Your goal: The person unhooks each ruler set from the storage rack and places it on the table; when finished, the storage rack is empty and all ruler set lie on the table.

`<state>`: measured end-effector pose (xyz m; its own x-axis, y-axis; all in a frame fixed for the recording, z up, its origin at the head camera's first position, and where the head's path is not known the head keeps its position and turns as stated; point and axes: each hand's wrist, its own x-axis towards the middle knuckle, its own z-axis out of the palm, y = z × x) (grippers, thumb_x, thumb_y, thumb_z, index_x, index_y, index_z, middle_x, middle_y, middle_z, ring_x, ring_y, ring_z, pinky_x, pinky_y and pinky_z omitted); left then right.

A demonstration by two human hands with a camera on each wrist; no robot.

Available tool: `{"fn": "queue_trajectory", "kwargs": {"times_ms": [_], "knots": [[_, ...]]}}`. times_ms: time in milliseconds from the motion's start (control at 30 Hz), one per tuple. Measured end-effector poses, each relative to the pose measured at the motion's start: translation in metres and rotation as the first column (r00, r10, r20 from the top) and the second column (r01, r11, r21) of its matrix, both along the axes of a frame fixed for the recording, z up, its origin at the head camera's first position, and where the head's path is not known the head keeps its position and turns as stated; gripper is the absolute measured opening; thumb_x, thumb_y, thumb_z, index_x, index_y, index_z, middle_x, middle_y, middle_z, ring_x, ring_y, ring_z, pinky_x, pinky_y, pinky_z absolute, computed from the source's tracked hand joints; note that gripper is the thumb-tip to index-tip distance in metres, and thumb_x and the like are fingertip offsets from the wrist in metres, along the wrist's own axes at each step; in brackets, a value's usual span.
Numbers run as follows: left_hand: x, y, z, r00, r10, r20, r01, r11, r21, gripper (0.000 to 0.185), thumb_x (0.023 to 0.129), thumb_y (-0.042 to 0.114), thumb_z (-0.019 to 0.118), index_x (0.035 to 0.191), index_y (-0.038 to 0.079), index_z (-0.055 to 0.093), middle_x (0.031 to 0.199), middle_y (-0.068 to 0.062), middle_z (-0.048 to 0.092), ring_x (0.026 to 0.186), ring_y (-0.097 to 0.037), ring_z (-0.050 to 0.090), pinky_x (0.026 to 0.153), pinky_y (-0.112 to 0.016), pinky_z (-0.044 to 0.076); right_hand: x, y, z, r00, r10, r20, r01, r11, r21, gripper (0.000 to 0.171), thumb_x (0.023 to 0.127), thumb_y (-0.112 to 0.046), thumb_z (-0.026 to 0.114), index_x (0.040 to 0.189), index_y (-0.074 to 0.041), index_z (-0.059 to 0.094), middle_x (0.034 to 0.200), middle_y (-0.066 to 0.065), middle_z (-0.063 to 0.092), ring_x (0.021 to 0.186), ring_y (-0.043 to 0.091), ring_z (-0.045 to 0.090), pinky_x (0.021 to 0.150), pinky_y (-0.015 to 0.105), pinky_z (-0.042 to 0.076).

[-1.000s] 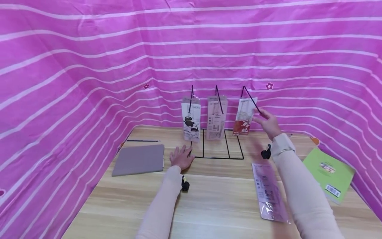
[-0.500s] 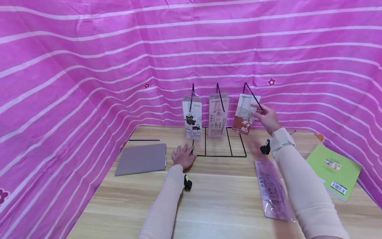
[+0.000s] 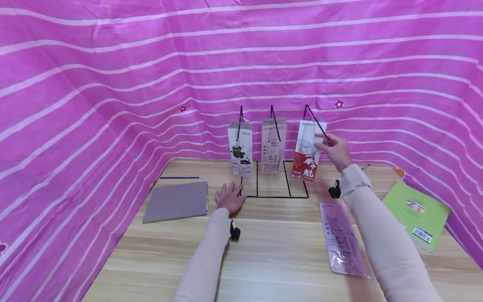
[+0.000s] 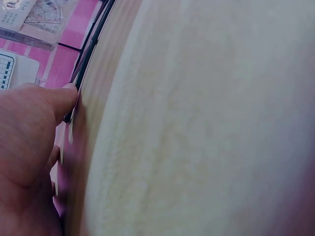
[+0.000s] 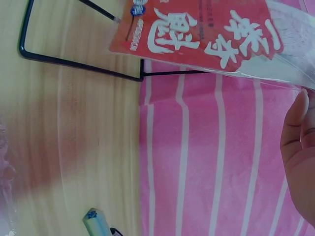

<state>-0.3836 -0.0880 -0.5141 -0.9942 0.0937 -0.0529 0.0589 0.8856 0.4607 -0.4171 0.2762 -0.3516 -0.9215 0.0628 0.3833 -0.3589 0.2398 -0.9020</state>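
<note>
A black wire rack [image 3: 274, 196] stands on the table with three upright hooks, each bearing a clear packet. On the right hook hangs a red-and-white ruler set packet [image 3: 306, 156]. My right hand [image 3: 337, 152] pinches its right edge near the hook's tip; in the right wrist view the thumb [image 5: 298, 110] meets the packet's edge. The middle hook carries a pale pink packet [image 3: 273, 147], the left one a white ruler set packet with black cats [image 3: 240, 153]. My left hand [image 3: 230, 198] rests with spread fingers at the rack's front left corner, its thumb against the wire.
A pink packet [image 3: 343, 239] lies on the table below my right forearm. Left of the rack are a grey notebook [image 3: 176, 201] and a dark pencil [image 3: 181, 178]. A green booklet [image 3: 416, 214] lies at the right. Behind hangs a pink striped curtain [image 3: 241, 54].
The red-and-white packet has swung toward me and its lower end now faces front, more upright and fully seen. My right hand stays by its edge; the left hand keeps its place on the rack.
</note>
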Motion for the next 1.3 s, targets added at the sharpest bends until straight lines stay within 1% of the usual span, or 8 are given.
{"fn": "queue_trajectory", "kwargs": {"times_ms": [233,367,500,667,833,900,1133,1300], "knots": [[0.003,-0.001,0.004,1.000,-0.003,-0.001,0.003,1.000,0.025,0.058,0.103,0.051,0.043,0.156,0.030,0.038,0.168,-0.005,0.020,0.155,-0.039,0.005,0.120,-0.066,-0.001,0.027,-0.006,0.006,1.000,0.004,-0.030,-0.004,1.000,0.004,0.040,0.088,0.005,0.072,0.126,0.013,0.060,0.076,-0.001,0.059,0.067,0.004,0.052,0.061,0.016,0.050],[0.002,-0.001,0.000,1.000,-0.007,-0.010,0.008,1.000,0.020,0.058,0.103,0.052,0.042,0.156,0.030,0.038,0.168,-0.006,0.019,0.155,-0.040,0.005,0.120,-0.067,-0.001,0.034,-0.006,0.001,0.998,-0.006,-0.064,0.007,1.000,0.012,0.038,0.088,0.004,0.073,0.123,0.011,0.062,0.075,-0.001,0.060,0.067,0.005,0.051,0.058,0.014,0.047],[0.001,-0.001,-0.002,1.000,-0.009,0.000,0.009,1.000,0.004,0.058,0.103,0.053,0.041,0.156,0.032,0.037,0.169,-0.005,0.018,0.155,-0.039,0.005,0.120,-0.066,-0.001,0.040,-0.003,-0.003,0.998,-0.003,-0.068,0.004,1.000,0.011,0.038,0.089,0.002,0.073,0.125,0.010,0.062,0.076,-0.002,0.059,0.067,0.005,0.051,0.057,0.014,0.047],[0.003,-0.001,0.001,1.000,-0.004,0.003,0.004,1.000,0.018,0.058,0.102,0.052,0.042,0.156,0.031,0.038,0.168,-0.005,0.020,0.155,-0.039,0.006,0.120,-0.066,0.000,0.047,-0.001,-0.003,0.999,0.007,-0.049,-0.006,1.000,0.012,0.040,0.090,-0.001,0.073,0.128,0.007,0.062,0.077,-0.001,0.057,0.067,0.004,0.052,0.059,0.014,0.050],[0.004,-0.001,0.001,1.000,-0.003,-0.003,0.003,1.000,0.024,0.058,0.103,0.052,0.042,0.156,0.030,0.038,0.168,-0.006,0.020,0.155,-0.040,0.005,0.120,-0.066,-0.001,0.057,-0.002,-0.005,0.998,-0.006,-0.055,0.007,1.000,0.024,0.040,0.091,-0.002,0.073,0.128,0.006,0.062,0.078,0.002,0.057,0.066,0.005,0.050,0.057,0.015,0.047],[0.003,-0.002,-0.001,1.000,-0.005,-0.006,0.005,1.000,0.021,0.058,0.103,0.052,0.041,0.156,0.030,0.038,0.168,-0.006,0.019,0.155,-0.040,0.005,0.120,-0.066,-0.001,0.062,-0.003,-0.007,0.998,-0.007,-0.058,0.008,1.000,0.014,0.041,0.091,-0.002,0.073,0.129,0.007,0.061,0.079,0.002,0.057,0.066,0.005,0.050,0.056,0.015,0.046],[0.003,-0.003,-0.003,1.000,-0.008,-0.016,0.009,1.000,0.030,0.057,0.103,0.051,0.043,0.155,0.029,0.039,0.168,-0.007,0.021,0.155,-0.040,0.006,0.120,-0.067,0.000,0.056,0.008,-0.035,0.995,-0.020,-0.100,0.014,0.998,-0.057,0.042,0.090,-0.006,0.076,0.130,0.000,0.064,0.079,-0.007,0.056,0.067,0.003,0.049,0.057,0.014,0.045],[0.003,-0.002,-0.001,1.000,-0.012,-0.018,0.013,1.000,0.023,0.057,0.103,0.051,0.042,0.156,0.029,0.039,0.168,-0.007,0.021,0.155,-0.041,0.006,0.120,-0.067,-0.001,0.068,0.008,-0.040,0.992,-0.008,-0.125,-0.005,0.995,-0.103,0.039,0.090,-0.005,0.075,0.128,-0.002,0.067,0.077,-0.007,0.053,0.067,0.003,0.050,0.057,0.015,0.044]]}}
